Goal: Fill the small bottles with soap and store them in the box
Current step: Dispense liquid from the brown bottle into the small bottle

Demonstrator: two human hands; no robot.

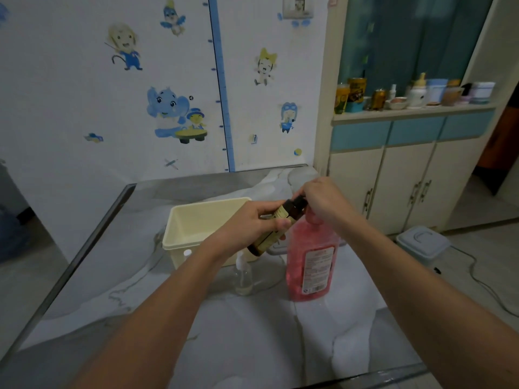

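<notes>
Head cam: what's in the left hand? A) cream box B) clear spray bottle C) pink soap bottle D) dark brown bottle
D: the left hand grips the dark brown bottle, tilted, with the right hand at its black cap; the clear spray bottle and pink soap bottle stand on the table.

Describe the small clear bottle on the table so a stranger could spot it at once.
Find the cream plastic box on the white marbled table. In front of it, left of the tall pink soap bottle, stands the small clear bottle. Only it is colourless and see-through.
</notes>
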